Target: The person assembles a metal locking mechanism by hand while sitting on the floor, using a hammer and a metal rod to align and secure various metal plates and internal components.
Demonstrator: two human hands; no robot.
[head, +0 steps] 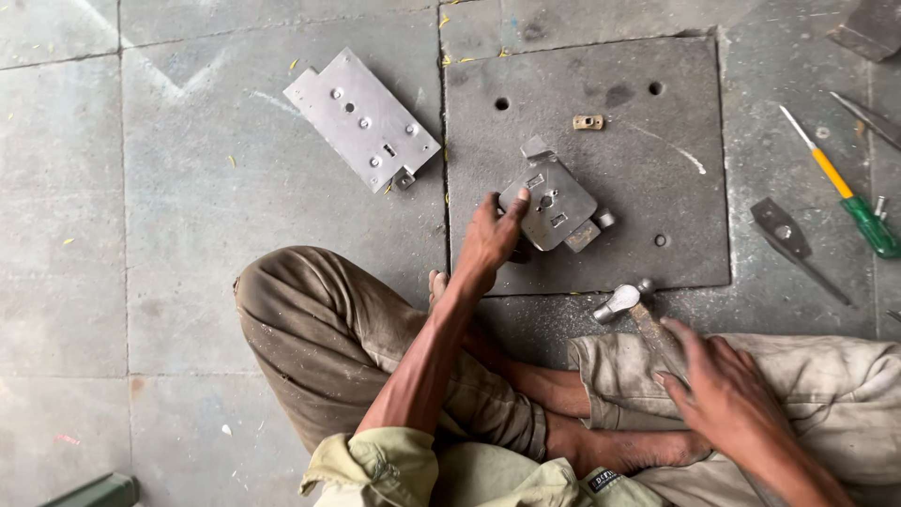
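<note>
My left hand (490, 237) grips the near-left edge of a small grey metal lock case (554, 202) that rests on a dark square steel plate (657, 188) set in the floor. My right hand (723, 385) lies over my right knee, fingers curled around the wooden handle of a hammer (631, 308); the hammer's metal head points left, just off the plate's near edge. I sit cross-legged on the stone floor.
A larger flat metal lock plate (361, 117) lies to the far left. A small brass piece (588, 122) sits on the steel plate. At right lie a green-and-yellow screwdriver (845, 192), a flat metal blade (784, 230) and small screws (880, 205).
</note>
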